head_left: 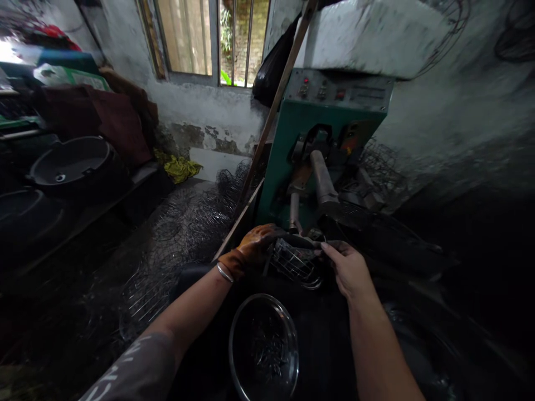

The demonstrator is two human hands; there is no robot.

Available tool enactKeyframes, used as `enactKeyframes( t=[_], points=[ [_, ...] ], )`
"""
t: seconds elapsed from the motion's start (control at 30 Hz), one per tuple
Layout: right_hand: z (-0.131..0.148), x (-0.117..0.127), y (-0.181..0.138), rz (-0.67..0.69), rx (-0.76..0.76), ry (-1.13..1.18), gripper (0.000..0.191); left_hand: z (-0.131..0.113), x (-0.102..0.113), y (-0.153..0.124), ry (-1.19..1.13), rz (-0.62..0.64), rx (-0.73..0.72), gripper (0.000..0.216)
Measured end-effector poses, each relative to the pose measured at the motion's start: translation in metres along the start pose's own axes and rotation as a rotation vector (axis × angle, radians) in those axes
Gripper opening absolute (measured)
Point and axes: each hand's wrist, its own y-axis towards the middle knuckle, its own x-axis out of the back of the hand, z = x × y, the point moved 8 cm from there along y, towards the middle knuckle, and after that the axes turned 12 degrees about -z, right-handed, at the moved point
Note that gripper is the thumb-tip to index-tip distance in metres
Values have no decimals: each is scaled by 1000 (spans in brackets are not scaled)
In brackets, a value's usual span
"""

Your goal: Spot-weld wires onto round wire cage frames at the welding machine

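Dim overall, with daylight entering only through the barred window [209, 39] at the top. Overexposed white patch at the upper left edge. Pale glow on the wall under the window and on the green machine [301, 145]. Deep shadow along the right side and the bottom, hiding detail. Faint reflection on the rim of the metal bowl [234, 334]. Strong bending of straight lines toward the edges, soft blur at the right corners.
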Motion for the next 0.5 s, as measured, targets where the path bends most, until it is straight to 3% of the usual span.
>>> enactKeyframes(
  t=[0.13, 0.27, 0.37, 0.5],
  points=[
    [-1, -9, -5, 25, -51, -46, 60, -10, -13, 2, 150, 28, -27, 54],
    [2, -9, 0, 51, 4, -95, 56, -17, -21, 6, 155, 72, -23, 50],
    [11, -3, -7, 23, 128, -218, 38, -19, -21, 2, 183, 88, -2, 46],
    [11, -8, -16, 88, 238, -420, 4, -16, -3, -2, 149, -54, -122, 46]
  ],
)
